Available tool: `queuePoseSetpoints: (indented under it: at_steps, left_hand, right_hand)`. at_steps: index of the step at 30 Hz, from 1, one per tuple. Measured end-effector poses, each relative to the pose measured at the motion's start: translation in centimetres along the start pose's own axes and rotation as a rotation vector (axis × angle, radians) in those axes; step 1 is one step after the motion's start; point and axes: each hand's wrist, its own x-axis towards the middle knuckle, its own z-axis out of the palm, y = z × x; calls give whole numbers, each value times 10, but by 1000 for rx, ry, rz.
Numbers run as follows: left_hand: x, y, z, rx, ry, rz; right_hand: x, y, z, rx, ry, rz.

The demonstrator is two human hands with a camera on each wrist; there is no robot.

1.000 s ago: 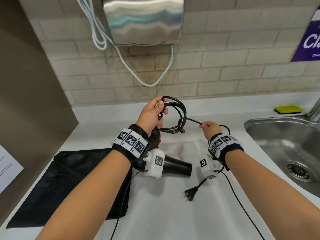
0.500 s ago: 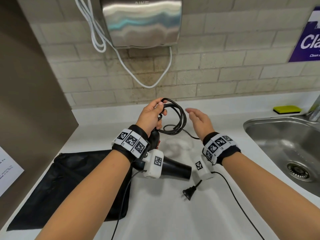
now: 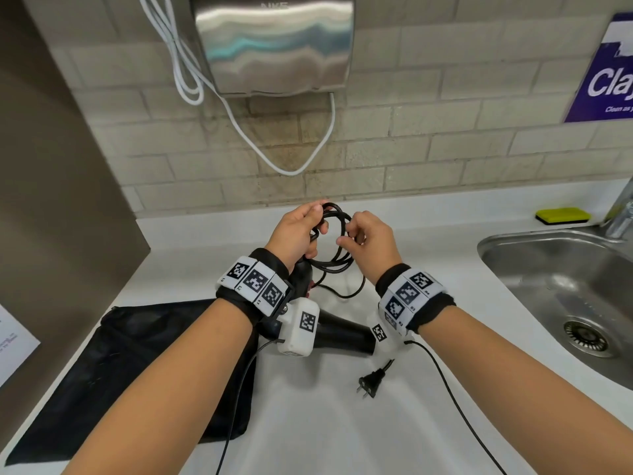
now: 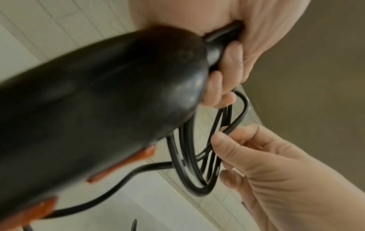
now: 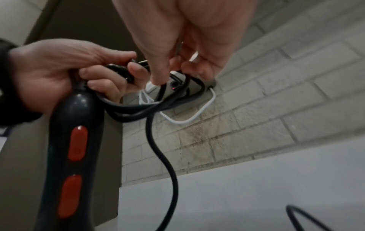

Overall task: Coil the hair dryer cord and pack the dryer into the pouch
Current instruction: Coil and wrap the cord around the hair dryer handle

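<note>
My left hand (image 3: 301, 231) grips the top of the black hair dryer's (image 3: 337, 332) handle (image 5: 73, 140) together with the coiled loops of its black cord (image 3: 337, 258). The dryer hangs below that hand, barrel pointing right, with two red switches (image 5: 76, 143) on the handle. My right hand (image 3: 363, 234) pinches a strand of the coil (image 4: 227, 132) on its right side. The remaining cord trails down to the counter, and its plug (image 3: 371, 383) lies there in front of the dryer. A flat black pouch (image 3: 113, 365) lies on the counter at the left, under my left forearm.
A steel sink (image 3: 561, 286) with a drain is set in the white counter (image 3: 325, 423) on the right, and a yellow sponge (image 3: 563, 215) sits behind it. A steel hand dryer (image 3: 274, 42) with a white cable (image 3: 239, 125) hangs on the tiled wall. A dark panel (image 3: 51, 200) closes the left side.
My right hand let go of the cord it held out to the right, opened, then came left to the coil and pinched a loop. My left hand stayed on handle and coil.
</note>
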Motion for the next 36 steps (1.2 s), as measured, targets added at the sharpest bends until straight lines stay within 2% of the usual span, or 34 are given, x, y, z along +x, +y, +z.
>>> queuePoseSetpoints:
  at_steps: [2,6,8,12,21,24,27,28,30,33,36]
  left_hand:
    - [-1,0,-1,-5,-12,2]
    - [-1,1,0,25,-40,13]
    - [-1,2,1,51,-42,5]
    - [0,4,1,22,-32,-21]
    - [-4,9,4,123,-42,-12]
    - [-6,11,2,98,-86,-29]
    - [-9,10,0,92,-136,-42]
    - [-10,10,-1,91,-142,-44]
    - [-11,9,-3,85,-144,-50]
    - [-11,10,-5,58,-158,-60]
    - [-11,13,-4,16,-160,-66]
  right_hand:
    - [0,-4,-1,-21,-4,-24]
    - [3,-15,-7,-34,80,-206]
    - [9,-20,-8,16,77,-166]
    - [12,-25,-2,168,-35,-53]
    - [12,-18,-9,-60,-48,-189]
    - [12,-14,-14,13,-46,-70]
    - [13,-11,-18,186,-283,57]
    - [13,-10,-18,244,-384,73]
    - [12,-10,-16,299,-489,92]
    - [13,-8,-17,372,-518,165]
    - [13,0,-16,380,-474,205]
